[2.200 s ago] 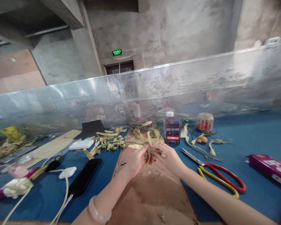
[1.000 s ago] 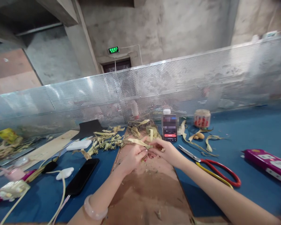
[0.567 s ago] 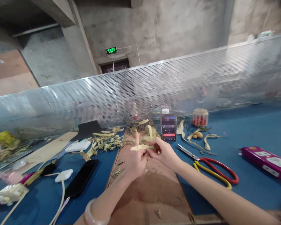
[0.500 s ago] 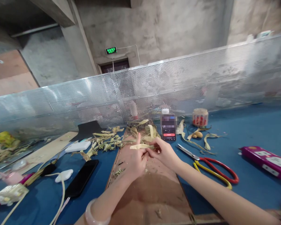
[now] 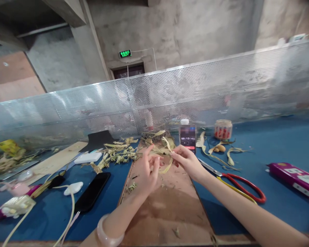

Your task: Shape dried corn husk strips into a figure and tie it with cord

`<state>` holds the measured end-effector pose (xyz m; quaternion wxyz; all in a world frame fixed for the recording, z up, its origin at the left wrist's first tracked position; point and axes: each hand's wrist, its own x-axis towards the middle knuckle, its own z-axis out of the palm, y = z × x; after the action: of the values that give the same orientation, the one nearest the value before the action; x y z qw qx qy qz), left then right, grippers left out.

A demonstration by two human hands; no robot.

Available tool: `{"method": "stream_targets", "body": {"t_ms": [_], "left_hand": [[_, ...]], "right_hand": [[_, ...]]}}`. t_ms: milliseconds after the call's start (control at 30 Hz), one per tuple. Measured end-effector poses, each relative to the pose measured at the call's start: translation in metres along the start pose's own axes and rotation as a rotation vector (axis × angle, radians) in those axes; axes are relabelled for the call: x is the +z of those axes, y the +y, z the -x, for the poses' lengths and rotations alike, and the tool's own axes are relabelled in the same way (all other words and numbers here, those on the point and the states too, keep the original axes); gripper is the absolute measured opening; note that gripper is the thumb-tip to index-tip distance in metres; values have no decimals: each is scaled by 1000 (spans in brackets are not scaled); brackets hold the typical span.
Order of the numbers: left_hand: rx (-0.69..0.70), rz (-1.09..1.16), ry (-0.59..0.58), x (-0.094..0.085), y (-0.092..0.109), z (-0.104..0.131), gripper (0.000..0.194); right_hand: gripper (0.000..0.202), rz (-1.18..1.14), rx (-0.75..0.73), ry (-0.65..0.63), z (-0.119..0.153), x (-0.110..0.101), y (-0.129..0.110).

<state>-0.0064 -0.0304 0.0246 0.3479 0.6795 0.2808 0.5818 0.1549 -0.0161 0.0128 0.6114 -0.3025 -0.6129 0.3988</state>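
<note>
Over the brown board [image 5: 159, 212], my right hand [image 5: 186, 161] pinches a pale dried leaf strip [image 5: 167, 143] between thumb and fingertips. The strip stands up from the fingers, and another yellowish strip [image 5: 167, 168] curves down beside them. Just to the left, my left hand [image 5: 149, 168] has its fingers apart and curled, with nothing seen in it. Behind both hands lies a heap of dried leaves [image 5: 154, 138] at the board's far end.
Red and yellow scissors [image 5: 237, 183] and a purple case [image 5: 293, 178] lie at right. A phone showing a timer [image 5: 187, 139] and a jar [image 5: 223, 129] stand behind. At left are a black phone [image 5: 92, 192], cables and dried sprigs [image 5: 121, 154].
My left hand has let go of the pale strip and moved slightly left, its fingers opening. My right hand has shifted right, and the strip has swung from level to upright.
</note>
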Motion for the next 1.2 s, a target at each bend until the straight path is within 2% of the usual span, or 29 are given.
{"method": "stream_targets", "body": {"t_ms": [167,400,500,633,767,933,1200], "left_hand": [[137,-317,-102,-2,-7,1,30],[8,-386,-260,4,-12,5,16],[-16,-415,-254,4,-17,4,14],[39,-521,-235,1,-18,1,12],[62,-671,-243,0,-17,-1,12],[41,-714,-265,-1,-17,-2,10],[149,-797,-328,-5,-20,-6,13]], "right_hand": [[24,165,-51,22,2,0,0],[19,335,-115,72,6,3,4],[19,393,-121,78,6,4,7],[24,440,-128,91,5,3,9],[25,425,-133,115,4,3,12],[29,410,-128,171,2,3,14],[29,468,-91,210,3,1,14]]}}
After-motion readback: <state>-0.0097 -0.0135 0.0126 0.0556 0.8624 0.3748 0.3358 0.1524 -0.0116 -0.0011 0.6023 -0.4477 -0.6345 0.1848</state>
